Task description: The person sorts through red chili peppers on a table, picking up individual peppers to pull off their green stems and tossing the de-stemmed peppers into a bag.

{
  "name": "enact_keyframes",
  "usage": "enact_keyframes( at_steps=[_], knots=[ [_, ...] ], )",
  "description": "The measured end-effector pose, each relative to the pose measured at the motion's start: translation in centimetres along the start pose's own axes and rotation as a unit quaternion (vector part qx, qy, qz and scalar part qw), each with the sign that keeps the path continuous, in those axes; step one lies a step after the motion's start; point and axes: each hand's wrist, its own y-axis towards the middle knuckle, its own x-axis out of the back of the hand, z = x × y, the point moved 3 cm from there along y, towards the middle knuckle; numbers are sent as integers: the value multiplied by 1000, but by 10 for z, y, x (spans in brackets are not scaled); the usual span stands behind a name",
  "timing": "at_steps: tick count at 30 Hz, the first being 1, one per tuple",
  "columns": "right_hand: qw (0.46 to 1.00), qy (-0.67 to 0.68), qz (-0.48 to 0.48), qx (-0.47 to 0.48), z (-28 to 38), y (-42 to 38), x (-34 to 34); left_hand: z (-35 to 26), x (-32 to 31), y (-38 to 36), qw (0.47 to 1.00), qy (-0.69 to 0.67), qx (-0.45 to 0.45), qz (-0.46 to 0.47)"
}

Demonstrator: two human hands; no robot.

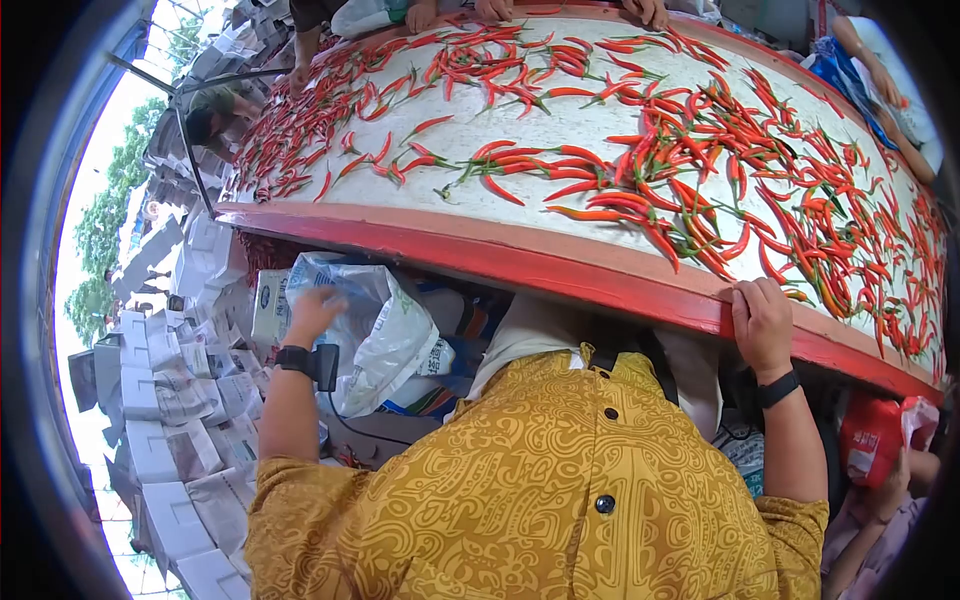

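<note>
My left hand point(318, 308), smeared by motion, is over the mouth of a white plastic bag point(385, 345) below the table's near edge. Blur hides how its fingers are set. My right hand point(763, 322) has its fingers curled over the red rim point(620, 285) of the long, pale-topped table. Just beyond those fingers lie red chili peppers point(690, 205), many with green stems, spread loosely across the surface. A dark band circles each wrist, and a small dark device sits on the left one.
Across the table, other people's hands point(645, 12) rest at the far edge. Another person's arm point(875, 75) reaches in at the upper right. A person at the lower right holds a red bag point(872, 440). Stacked white cartons point(185, 440) line the left side. A metal frame point(190, 140) stands at the table's left end.
</note>
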Motion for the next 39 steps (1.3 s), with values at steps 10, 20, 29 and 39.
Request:
enact_keyframes(
  at_steps=[10, 20, 29, 39],
  knots=[
    [1000, -2, -13, -8, -49, -27, 25, -253, -18, 149, 981, -55, -185, -15],
    [1000, -1, -13, -1, -93, -50, 52, -243, -13, 116, 984, -132, -86, -78],
    [999, -16, -40, 23, -129, -70, 82, -200, 41, -34, 961, -126, 93, 229],
    [994, -46, -88, 45, -170, -94, 115, -467, 2, 29, 955, -216, -198, 37]
  ],
)
